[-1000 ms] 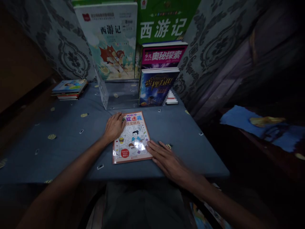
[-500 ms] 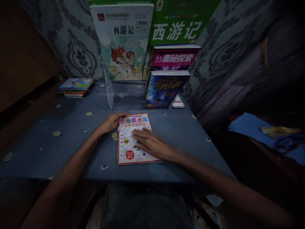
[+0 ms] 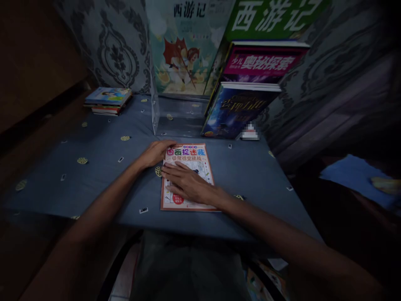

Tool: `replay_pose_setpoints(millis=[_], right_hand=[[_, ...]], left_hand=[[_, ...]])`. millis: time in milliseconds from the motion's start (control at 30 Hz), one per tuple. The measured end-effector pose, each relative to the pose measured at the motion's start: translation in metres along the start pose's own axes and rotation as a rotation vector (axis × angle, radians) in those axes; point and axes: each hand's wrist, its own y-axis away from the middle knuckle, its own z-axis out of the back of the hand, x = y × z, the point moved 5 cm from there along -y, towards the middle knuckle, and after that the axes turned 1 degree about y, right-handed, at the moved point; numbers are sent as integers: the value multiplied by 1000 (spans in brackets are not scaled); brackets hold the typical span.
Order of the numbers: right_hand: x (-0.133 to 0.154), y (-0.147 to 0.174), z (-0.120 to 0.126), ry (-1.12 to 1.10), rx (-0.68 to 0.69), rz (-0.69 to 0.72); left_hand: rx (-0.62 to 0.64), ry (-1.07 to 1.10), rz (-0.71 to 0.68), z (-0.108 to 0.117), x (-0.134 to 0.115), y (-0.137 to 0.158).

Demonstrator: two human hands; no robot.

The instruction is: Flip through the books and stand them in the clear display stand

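On blue-grey cloth (image 3: 257,175) | resting right hand (image 3: 188,182), fingers parted, across book (image 3: 188,154) | touching upper-left edge with left hand (image 3: 155,154), can't tell grip

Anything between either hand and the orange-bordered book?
Nothing visible. The right hand lies flat across the orange-bordered book, and the left hand is at its upper-left corner. The upright books and clear stand are beyond its far edge, not between.
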Motion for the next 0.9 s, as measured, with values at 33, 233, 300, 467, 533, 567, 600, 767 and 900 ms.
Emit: replay_pose_setpoints(millis=[33,233,300,467,533,567,600,767,900], right_hand=[[7,5,-2,-13,17,11],[44,32,-8,-78,43,100],[52,38,-8,-77,44,125],[58,43,-4,-46,37,138],[58,43,-2,-37,42,140],[59,43,-2,-31,49,140],[59,43,-2,-23,57,140],[60,42,2,16,72,137],[62,44,6,33,47,162]], left_hand=[[1,-7,3,0,-1,0],[-4,-26,-10,-1,-5,1],[-8,-30,-22,-1,-4,2],[-20,-63,-30,-2,-4,3],[-11,-85,-43,-3,-7,4],[-1,-101,-51,-4,-9,4],[10,-121,-60,-5,-12,5],[18,-269,-42,-12,-23,9],[26,-301,-87,-22,-31,4]])
